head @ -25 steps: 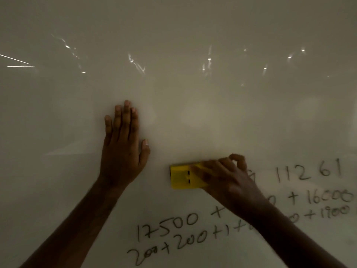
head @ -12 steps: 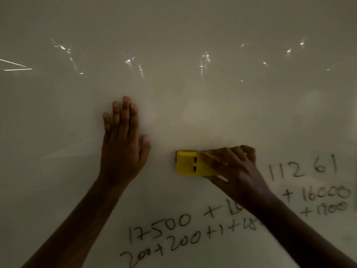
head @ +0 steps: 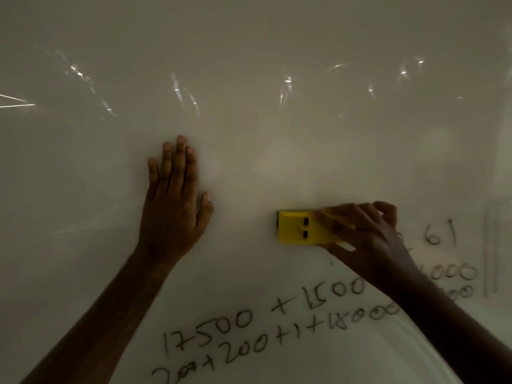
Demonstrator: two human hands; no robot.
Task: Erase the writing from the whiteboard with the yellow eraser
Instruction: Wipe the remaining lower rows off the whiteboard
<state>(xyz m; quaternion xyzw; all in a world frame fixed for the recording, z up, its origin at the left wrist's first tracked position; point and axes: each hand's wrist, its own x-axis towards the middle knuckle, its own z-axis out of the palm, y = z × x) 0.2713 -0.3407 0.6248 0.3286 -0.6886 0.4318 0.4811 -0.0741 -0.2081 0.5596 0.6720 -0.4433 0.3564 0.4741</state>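
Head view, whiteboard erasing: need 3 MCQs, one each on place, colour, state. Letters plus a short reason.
1. Where is the eraser relative to the left hand?
A. to its right
B. under its palm
C. to its left

2. What colour is the eraser?
A. blue
B. yellow
C. white

3. How does the left hand meet the whiteboard?
A. clenched in a fist
B. pinching a marker
C. flat, fingers straight

Answers:
1 A: the eraser sits to the right of the left hand, with bare board between them.
2 B: its body is plainly yellow, gripped by the right hand.
3 C: the fingers lie extended against the board, above the writing.
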